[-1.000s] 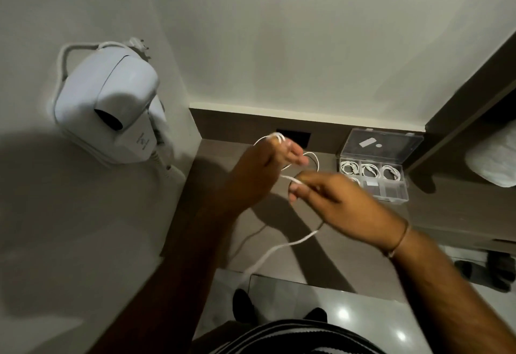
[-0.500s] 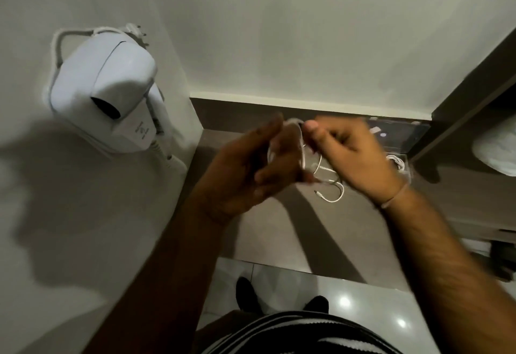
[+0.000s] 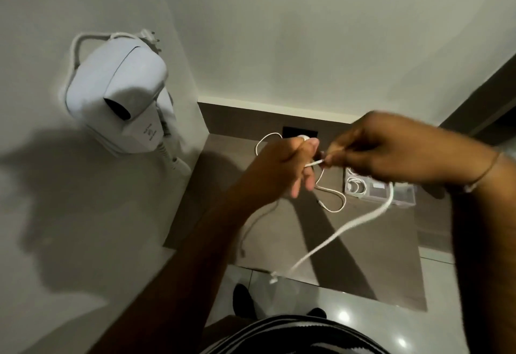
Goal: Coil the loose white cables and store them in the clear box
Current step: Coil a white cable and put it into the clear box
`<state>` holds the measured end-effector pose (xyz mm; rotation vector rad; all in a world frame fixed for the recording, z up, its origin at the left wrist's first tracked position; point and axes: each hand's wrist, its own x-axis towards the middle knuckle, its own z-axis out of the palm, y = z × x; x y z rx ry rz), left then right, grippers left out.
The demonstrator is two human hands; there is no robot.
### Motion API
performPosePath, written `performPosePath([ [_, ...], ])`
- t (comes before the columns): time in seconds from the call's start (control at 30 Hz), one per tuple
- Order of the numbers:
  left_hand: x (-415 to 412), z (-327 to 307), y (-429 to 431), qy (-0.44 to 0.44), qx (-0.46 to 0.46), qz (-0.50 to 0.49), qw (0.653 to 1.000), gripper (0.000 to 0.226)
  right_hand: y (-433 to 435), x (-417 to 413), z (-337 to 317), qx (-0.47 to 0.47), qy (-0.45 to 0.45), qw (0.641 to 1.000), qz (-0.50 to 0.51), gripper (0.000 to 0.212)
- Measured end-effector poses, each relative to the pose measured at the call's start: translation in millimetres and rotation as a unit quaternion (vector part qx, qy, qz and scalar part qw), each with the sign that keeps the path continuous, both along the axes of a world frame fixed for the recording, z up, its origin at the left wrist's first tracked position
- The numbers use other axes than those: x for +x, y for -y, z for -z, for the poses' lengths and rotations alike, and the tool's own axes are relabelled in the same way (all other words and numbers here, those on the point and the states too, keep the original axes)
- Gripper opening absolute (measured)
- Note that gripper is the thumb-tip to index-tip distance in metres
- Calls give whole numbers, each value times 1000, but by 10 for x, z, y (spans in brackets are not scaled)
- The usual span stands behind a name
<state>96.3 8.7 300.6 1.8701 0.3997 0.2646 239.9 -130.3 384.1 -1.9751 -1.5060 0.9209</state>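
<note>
My left hand (image 3: 282,169) and my right hand (image 3: 391,150) meet above the brown countertop (image 3: 279,231), both pinching one white cable (image 3: 343,228). A short end of it shows between my fingers; the long free end swings down from my right hand to a plug near the counter's front edge. A second white cable (image 3: 331,194) lies loose on the counter under my hands, looping out to the left. The clear box (image 3: 402,196) stands on the counter at the right, partly hidden by my right hand, with coiled white cables in its compartments.
A white wall-mounted hair dryer (image 3: 120,99) hangs on the left wall, its cord running down to the counter. A black socket plate (image 3: 300,131) sits at the back of the counter. Dark wood panelling rises at the right. Glossy floor tiles (image 3: 335,303) lie below.
My hands have dropped and spread apart. The cable that was bunched between them now trails in a long strand down from my right hand. The view has tilted down.
</note>
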Motion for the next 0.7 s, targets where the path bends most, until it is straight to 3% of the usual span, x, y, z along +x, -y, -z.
performPosePath([
  [0.07,-73,-29,-51,16,-117,55,992,53,13,180,-56,31,-27,999,32,15],
  [0.13,-104,-43,-97,3,-178,131,975,55,-12,215,6,53,-57,996,31,12],
  [0.3,-173,-116,-214,-5,-383,251,889,43,-139,139,390,166,-205,960,97,14],
  [0.43,-131,-173,-200,92,-528,268,801,42,-308,-222,900,203,-278,912,224,37],
  [0.5,-46,-211,-227,182,-576,204,771,43,-362,-548,1111,200,-262,906,263,47],
  [0.6,62,-184,-367,266,-536,4,801,57,-274,-884,1251,165,-214,933,240,49],
  [0.7,70,-106,-515,254,-394,-151,870,50,-123,-831,1078,144,-77,971,175,44],
])
